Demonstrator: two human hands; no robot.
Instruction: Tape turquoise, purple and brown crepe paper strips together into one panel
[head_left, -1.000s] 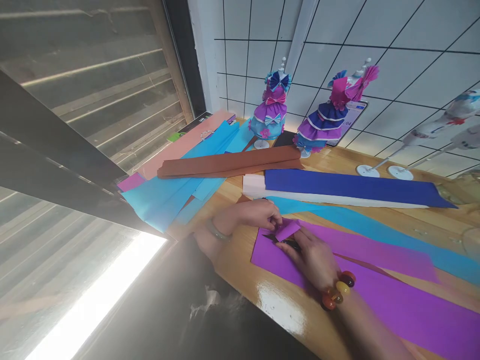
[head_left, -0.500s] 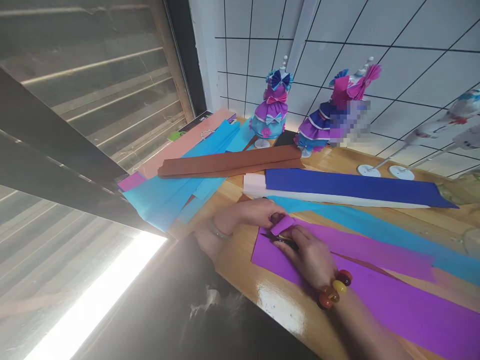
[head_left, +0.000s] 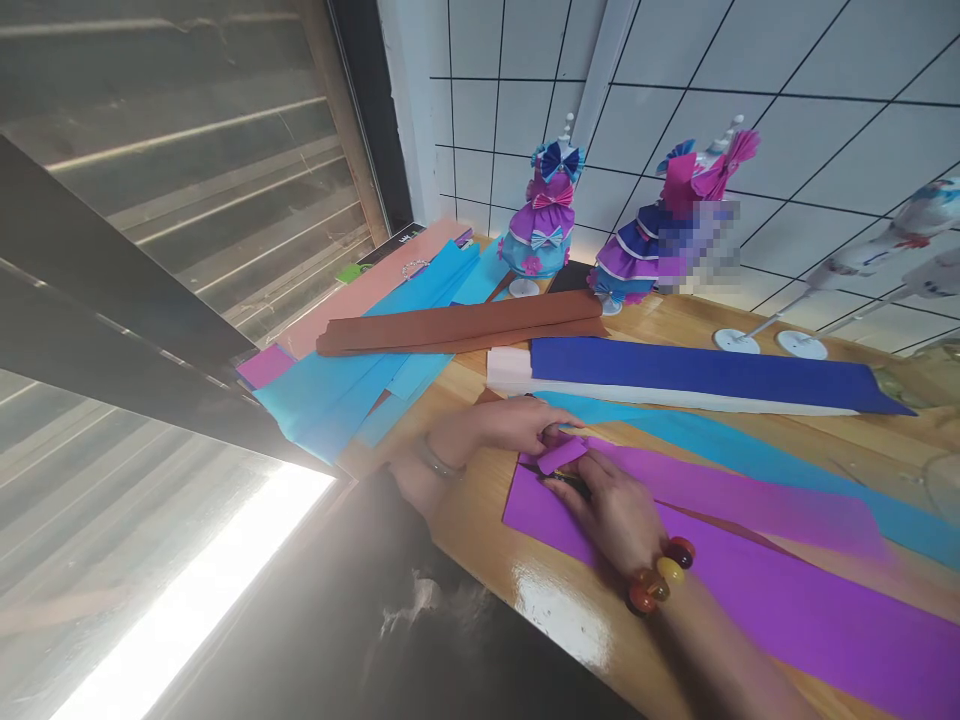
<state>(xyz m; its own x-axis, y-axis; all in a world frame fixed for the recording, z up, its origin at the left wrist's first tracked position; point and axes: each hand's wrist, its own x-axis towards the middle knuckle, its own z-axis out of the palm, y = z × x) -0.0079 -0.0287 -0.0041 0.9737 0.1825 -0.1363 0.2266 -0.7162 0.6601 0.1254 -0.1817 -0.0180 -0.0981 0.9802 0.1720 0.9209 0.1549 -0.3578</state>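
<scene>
My right hand (head_left: 619,510), wearing a beaded bracelet, is closed round small dark-handled scissors (head_left: 571,483). The blades lie partly under a folded flap at the left end of the purple crepe paper (head_left: 540,510). Just beyond them, my left hand (head_left: 529,425), with a bangle at its wrist, has its fingers curled at that flap and pinches the paper edge. A long slit parts a narrower strip (head_left: 720,495) from the wider purple sheet, and both run off to the right. The blade tips are partly hidden by paper and fingers.
Behind my hands lie a light blue strip (head_left: 795,460), a dark blue folded sheet (head_left: 697,370) and a brown one (head_left: 465,325). Two dressed miniature mannequins (head_left: 551,215) stand by the tiled wall. Light blue sheets (head_left: 330,400) lie at the left; the table edge (head_left: 525,615) is near me.
My right hand has shifted slightly to the left with the scissors along the purple paper. The folded flap sits a little lower; my left hand stays nearly in place.
</scene>
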